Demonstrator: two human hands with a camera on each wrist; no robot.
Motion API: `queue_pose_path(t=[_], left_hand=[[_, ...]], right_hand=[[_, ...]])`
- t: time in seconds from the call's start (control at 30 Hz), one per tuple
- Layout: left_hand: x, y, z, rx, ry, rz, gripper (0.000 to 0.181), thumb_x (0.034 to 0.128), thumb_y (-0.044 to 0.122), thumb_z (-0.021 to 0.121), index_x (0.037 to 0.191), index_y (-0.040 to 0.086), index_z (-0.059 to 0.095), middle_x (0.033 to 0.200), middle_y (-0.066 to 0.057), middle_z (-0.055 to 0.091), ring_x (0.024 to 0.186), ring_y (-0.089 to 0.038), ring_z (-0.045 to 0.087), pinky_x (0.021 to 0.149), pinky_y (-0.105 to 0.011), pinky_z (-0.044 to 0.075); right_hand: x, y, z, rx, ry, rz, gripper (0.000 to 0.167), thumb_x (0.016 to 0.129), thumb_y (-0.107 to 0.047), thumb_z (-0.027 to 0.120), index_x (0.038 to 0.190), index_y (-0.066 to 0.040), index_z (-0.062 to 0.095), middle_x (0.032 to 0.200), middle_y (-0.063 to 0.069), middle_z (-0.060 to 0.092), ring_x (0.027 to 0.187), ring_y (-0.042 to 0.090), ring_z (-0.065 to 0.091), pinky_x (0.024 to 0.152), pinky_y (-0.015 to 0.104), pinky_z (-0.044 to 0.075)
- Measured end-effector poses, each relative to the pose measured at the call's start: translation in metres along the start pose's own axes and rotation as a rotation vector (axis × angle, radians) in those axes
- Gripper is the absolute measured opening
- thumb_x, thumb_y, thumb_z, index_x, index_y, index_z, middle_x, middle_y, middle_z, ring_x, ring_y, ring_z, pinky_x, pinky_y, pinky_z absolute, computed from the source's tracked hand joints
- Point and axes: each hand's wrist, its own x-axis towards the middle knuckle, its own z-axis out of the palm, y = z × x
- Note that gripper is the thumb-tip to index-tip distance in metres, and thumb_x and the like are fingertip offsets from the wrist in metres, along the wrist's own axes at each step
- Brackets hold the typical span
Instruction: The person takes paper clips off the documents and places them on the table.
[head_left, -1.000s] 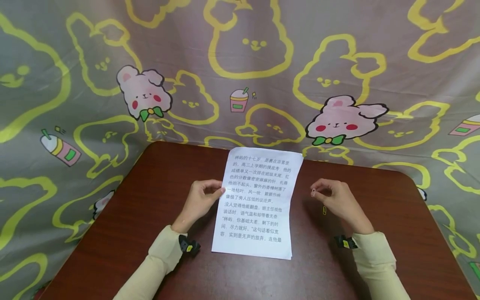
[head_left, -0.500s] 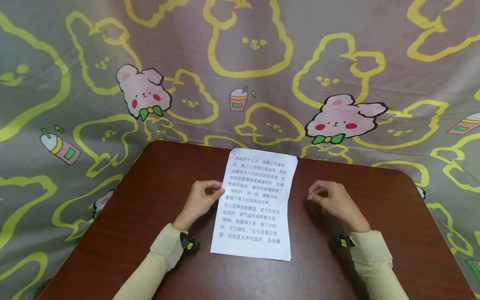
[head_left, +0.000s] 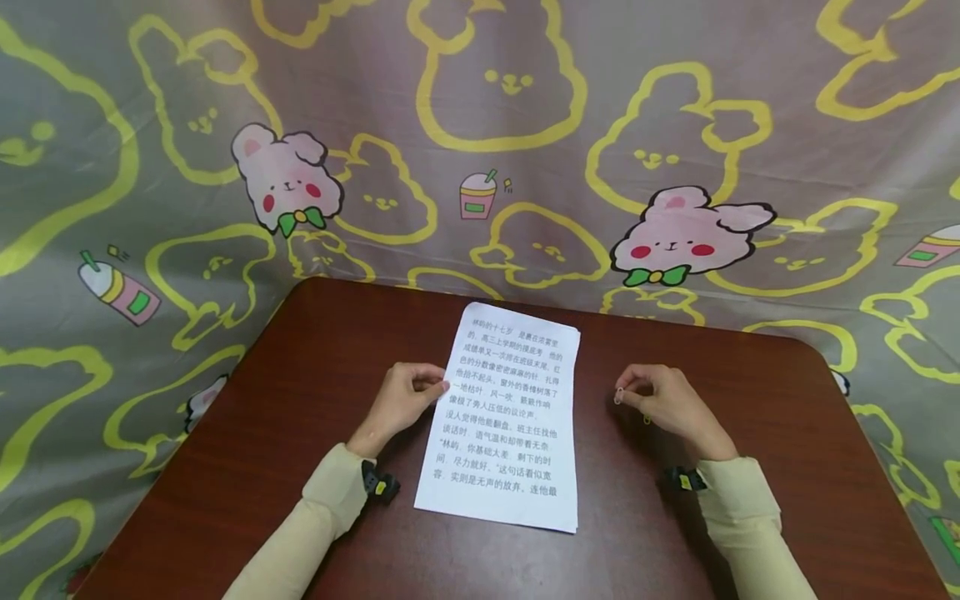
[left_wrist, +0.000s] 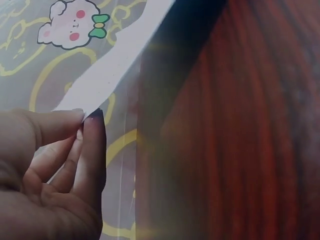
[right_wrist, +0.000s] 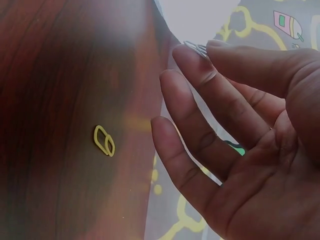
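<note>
Printed sheets of paper (head_left: 502, 425) are held up over the table, covered in lines of Chinese text. My left hand (head_left: 402, 402) pinches their left edge between thumb and forefinger; in the left wrist view the paper (left_wrist: 112, 67) appears almost edge-on. To the right of the sheets and apart from them, my right hand (head_left: 670, 406) pinches a small pale paper clip (head_left: 618, 396). That clip (right_wrist: 196, 48) looks silvery in the right wrist view, between thumb and index fingertip. A yellow paper clip (right_wrist: 104, 140) lies on the table below the right hand, mostly hidden in the head view.
The dark reddish-brown wooden table (head_left: 262, 483) spreads under both hands. Behind its far edge hangs a grey curtain (head_left: 525, 179) with yellow outlines and cartoon bunnies. A black strap device (head_left: 682, 479) sits on each wrist.
The sheets have turned slightly, their right edge shifting left and their top right corner dropping. My right hand has drifted a little left with the pale paper clip. The left hand keeps its pinch.
</note>
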Motion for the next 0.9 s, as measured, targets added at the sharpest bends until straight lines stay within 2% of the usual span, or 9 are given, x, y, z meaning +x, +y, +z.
queue_pose_path(t=[0.23,0.47,0.7,0.9], left_hand=[[0.001,-0.003,0.0,0.016,-0.011,-0.042,0.017,0.0958,0.007,0.074,0.111,0.0,0.078,0.104,-0.015,0.079,0.085,-0.017,0.076,0.07,-0.025,0.06],[0.002,-0.004,0.0,0.033,-0.021,-0.09,0.018,0.0943,0.007,0.076,0.111,0.0,0.078,0.103,-0.016,0.08,0.088,-0.02,0.078,0.073,-0.031,0.063],[0.003,-0.007,0.001,0.01,-0.042,-0.121,0.02,0.0946,0.005,0.074,0.113,-0.003,0.077,0.102,-0.018,0.079,0.086,-0.021,0.078,0.072,-0.032,0.064],[0.004,-0.009,0.001,0.001,-0.056,-0.148,0.023,0.0962,0.005,0.072,0.117,-0.005,0.075,0.104,-0.019,0.079,0.087,-0.021,0.078,0.073,-0.032,0.065]], right_hand=[[0.002,0.004,0.0,-0.033,-0.021,0.009,0.004,0.094,-0.009,0.075,0.094,-0.006,0.072,0.085,0.009,0.076,0.071,0.016,0.062,0.059,0.026,0.051],[0.003,0.006,0.003,-0.033,-0.039,0.02,0.007,0.094,-0.006,0.074,0.09,-0.011,0.071,0.084,0.007,0.074,0.067,0.014,0.058,0.058,0.026,0.049],[0.005,0.008,0.008,-0.07,-0.041,0.021,0.011,0.092,-0.005,0.075,0.085,-0.014,0.071,0.079,0.0,0.073,0.071,0.013,0.056,0.062,0.025,0.043],[0.006,0.011,0.007,-0.082,-0.053,0.018,0.011,0.092,-0.004,0.073,0.085,-0.012,0.072,0.079,0.0,0.074,0.072,0.012,0.058,0.064,0.026,0.044]])
